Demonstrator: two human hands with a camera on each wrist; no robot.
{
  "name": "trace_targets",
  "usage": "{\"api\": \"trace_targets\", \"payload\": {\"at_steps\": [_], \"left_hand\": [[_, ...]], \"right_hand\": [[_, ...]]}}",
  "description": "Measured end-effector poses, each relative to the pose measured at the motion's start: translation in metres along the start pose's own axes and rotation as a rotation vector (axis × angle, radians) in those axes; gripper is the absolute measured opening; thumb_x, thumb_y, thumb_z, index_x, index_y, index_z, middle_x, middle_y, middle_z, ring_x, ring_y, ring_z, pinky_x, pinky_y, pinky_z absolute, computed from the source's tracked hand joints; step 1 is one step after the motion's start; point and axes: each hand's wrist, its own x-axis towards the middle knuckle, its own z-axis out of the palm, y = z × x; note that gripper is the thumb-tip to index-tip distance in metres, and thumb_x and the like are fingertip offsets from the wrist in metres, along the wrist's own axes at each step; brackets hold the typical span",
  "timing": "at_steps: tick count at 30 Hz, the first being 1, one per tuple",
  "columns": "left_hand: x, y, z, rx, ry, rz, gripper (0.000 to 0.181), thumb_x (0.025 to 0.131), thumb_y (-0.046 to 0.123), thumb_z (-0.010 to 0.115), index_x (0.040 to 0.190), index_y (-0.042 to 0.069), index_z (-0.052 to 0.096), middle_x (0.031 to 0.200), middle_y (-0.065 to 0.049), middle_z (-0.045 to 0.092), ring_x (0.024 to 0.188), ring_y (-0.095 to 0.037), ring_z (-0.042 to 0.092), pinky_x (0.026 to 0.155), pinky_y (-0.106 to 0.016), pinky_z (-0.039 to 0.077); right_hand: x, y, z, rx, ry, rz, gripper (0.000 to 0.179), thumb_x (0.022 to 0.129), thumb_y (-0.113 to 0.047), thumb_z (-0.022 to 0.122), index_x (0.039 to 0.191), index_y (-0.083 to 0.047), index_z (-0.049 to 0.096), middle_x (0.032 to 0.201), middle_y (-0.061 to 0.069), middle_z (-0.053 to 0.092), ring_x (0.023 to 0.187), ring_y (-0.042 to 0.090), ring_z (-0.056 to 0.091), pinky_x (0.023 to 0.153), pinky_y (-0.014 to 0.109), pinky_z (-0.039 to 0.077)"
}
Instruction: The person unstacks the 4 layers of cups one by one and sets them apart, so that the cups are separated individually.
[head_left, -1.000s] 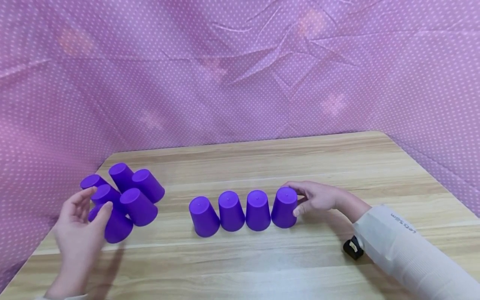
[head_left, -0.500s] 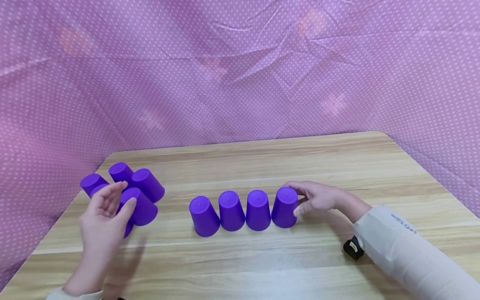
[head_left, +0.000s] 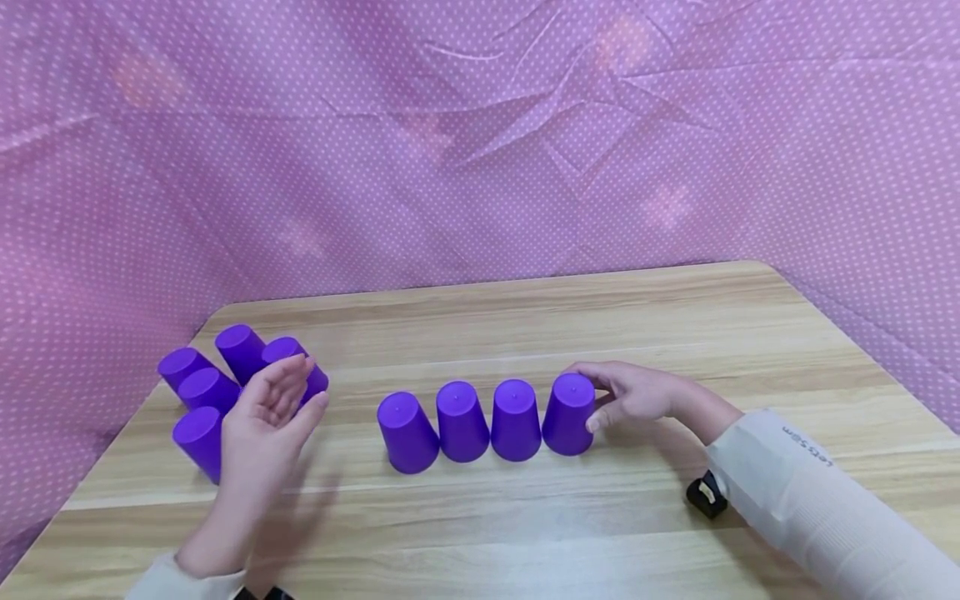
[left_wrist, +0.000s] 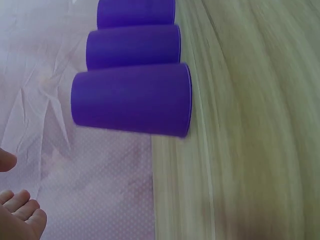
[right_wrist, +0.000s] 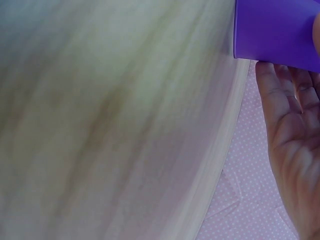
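Several purple cups stand upside down in a row; the leftmost cup (head_left: pixel 408 433) is at mid-table in the head view. My right hand (head_left: pixel 630 392) grips the rightmost cup (head_left: pixel 570 417), thumb at its near side and fingers behind. In the right wrist view, fingers (right_wrist: pixel 277 95) lie along that cup (right_wrist: pixel 277 30). My left hand (head_left: pixel 262 433), fingers loosely bent and holding nothing, hovers before a second group of upturned purple cups, such as the front cup (head_left: pixel 201 442). It hides part of that group. The left wrist view shows a row cup (left_wrist: pixel 132 100) beyond the fingers (left_wrist: pixel 20 205).
The wooden table (head_left: pixel 525 533) has its far edge against a pink dotted cloth (head_left: pixel 480 167). A small black device (head_left: pixel 707 496) hangs at the right wrist, under the pale sleeve (head_left: pixel 810 492).
My left hand has moved to the right across the front of the left cup group, uncovering the front-left cups and covering one on the right. The right hand and the row have stayed put.
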Motion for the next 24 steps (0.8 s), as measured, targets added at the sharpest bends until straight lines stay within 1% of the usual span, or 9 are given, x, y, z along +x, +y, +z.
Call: {"api": "trace_targets", "payload": {"at_steps": [2, 5, 8, 10, 12, 15, 18, 24], "left_hand": [[-0.001, 0.000, 0.004, 0.022, -0.019, 0.010, 0.041, 0.078, -0.014, 0.062, 0.117, -0.003, 0.053, 0.105, 0.018, 0.064, 0.105, 0.003, 0.057, 0.091, -0.010, 0.043], [-0.002, 0.000, 0.010, 0.052, -0.070, 0.017, 0.042, 0.080, -0.011, 0.063, 0.120, -0.005, 0.052, 0.106, 0.020, 0.062, 0.108, 0.005, 0.055, 0.093, -0.011, 0.042], [-0.003, -0.001, 0.016, 0.060, -0.116, 0.016, 0.043, 0.080, -0.009, 0.064, 0.121, -0.004, 0.051, 0.108, 0.020, 0.060, 0.109, 0.005, 0.054, 0.094, -0.012, 0.042], [-0.004, -0.002, 0.019, 0.077, -0.152, 0.005, 0.043, 0.081, -0.006, 0.064, 0.122, -0.002, 0.050, 0.114, 0.013, 0.060, 0.111, 0.004, 0.053, 0.096, -0.012, 0.041], [-0.005, -0.003, 0.022, 0.090, -0.192, -0.006, 0.044, 0.082, -0.003, 0.065, 0.123, -0.001, 0.049, 0.120, 0.004, 0.059, 0.116, -0.002, 0.052, 0.097, -0.012, 0.040], [-0.005, -0.006, 0.027, 0.113, -0.265, -0.024, 0.047, 0.083, 0.002, 0.067, 0.125, -0.001, 0.048, 0.129, -0.011, 0.054, 0.123, -0.014, 0.048, 0.098, -0.012, 0.039], [-0.005, -0.009, 0.031, 0.127, -0.321, -0.043, 0.050, 0.082, 0.004, 0.068, 0.127, -0.001, 0.047, 0.132, -0.014, 0.051, 0.126, -0.023, 0.046, 0.099, -0.013, 0.038], [-0.002, -0.011, 0.036, 0.169, -0.397, -0.096, 0.055, 0.083, 0.007, 0.068, 0.131, 0.001, 0.044, 0.137, -0.014, 0.047, 0.129, -0.026, 0.042, 0.105, -0.026, 0.035]], "right_hand": [[0.000, 0.000, 0.000, 0.002, 0.001, 0.001, 0.055, 0.080, -0.008, 0.069, 0.127, 0.002, 0.043, 0.118, 0.015, 0.058, 0.110, 0.012, 0.056, 0.098, 0.028, 0.044], [0.000, 0.000, 0.000, -0.004, 0.007, 0.010, 0.055, 0.080, -0.009, 0.070, 0.127, 0.001, 0.043, 0.118, 0.014, 0.058, 0.109, 0.012, 0.057, 0.098, 0.028, 0.044], [0.000, 0.001, 0.000, -0.019, 0.014, 0.020, 0.056, 0.080, -0.010, 0.070, 0.127, 0.001, 0.043, 0.118, 0.013, 0.059, 0.109, 0.013, 0.057, 0.099, 0.033, 0.043], [0.000, 0.001, 0.000, -0.030, 0.016, 0.019, 0.056, 0.080, -0.010, 0.070, 0.127, 0.001, 0.043, 0.117, 0.013, 0.059, 0.109, 0.014, 0.057, 0.099, 0.036, 0.043], [0.001, 0.002, 0.000, -0.033, 0.016, 0.019, 0.055, 0.080, -0.010, 0.070, 0.127, 0.001, 0.043, 0.117, 0.013, 0.059, 0.109, 0.015, 0.057, 0.099, 0.037, 0.043], [0.001, 0.002, 0.000, -0.033, 0.013, 0.014, 0.055, 0.080, -0.010, 0.070, 0.126, 0.002, 0.043, 0.117, 0.013, 0.059, 0.109, 0.015, 0.057, 0.098, 0.033, 0.044], [0.001, 0.002, 0.000, -0.030, 0.009, 0.009, 0.054, 0.080, -0.010, 0.069, 0.126, 0.002, 0.043, 0.117, 0.013, 0.059, 0.109, 0.014, 0.057, 0.098, 0.033, 0.044], [0.003, 0.002, -0.002, -0.022, 0.002, -0.017, 0.053, 0.082, -0.009, 0.068, 0.127, 0.003, 0.043, 0.118, 0.014, 0.059, 0.112, 0.013, 0.055, 0.101, 0.033, 0.042]]}}
